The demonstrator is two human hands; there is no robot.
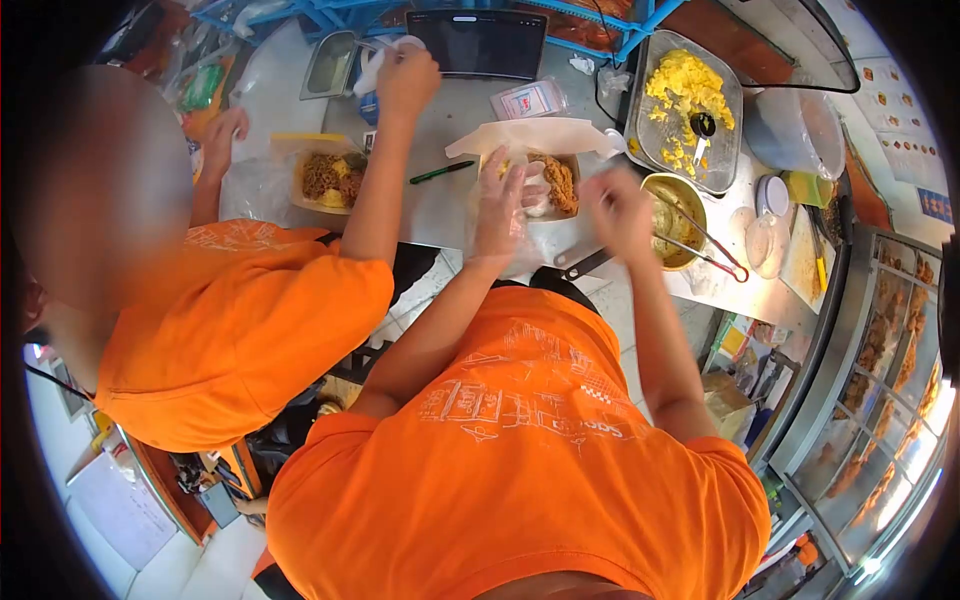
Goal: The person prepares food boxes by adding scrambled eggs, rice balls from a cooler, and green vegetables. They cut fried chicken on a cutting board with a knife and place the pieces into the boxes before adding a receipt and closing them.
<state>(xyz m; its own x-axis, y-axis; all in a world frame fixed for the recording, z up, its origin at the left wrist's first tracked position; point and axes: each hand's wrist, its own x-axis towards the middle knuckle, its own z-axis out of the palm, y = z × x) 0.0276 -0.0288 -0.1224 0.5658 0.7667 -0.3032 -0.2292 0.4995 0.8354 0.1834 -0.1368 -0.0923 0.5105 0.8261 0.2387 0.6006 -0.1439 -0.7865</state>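
My left hand (500,208), in a clear plastic glove, lies over the left part of an open paper food box (568,170), its fingers extended and apart. Brown fried food (556,186) fills the box's right side; a white item beside my fingers is too unclear to name. My right hand (618,212) is raised between the box and a bowl of yellowish sauce (660,190). Motion smears its fingers, so its grip cannot be made out. Metal tongs (716,246) rest in the bowl, their handles over its right edge.
A co-worker's hand (408,80) holds something white at the upper left, near another filled food box (333,180). A green pen (441,172) and a card pack (530,100) lie on the counter. A tray of yellow food (648,110) and a tub (800,130) stand at the back right.
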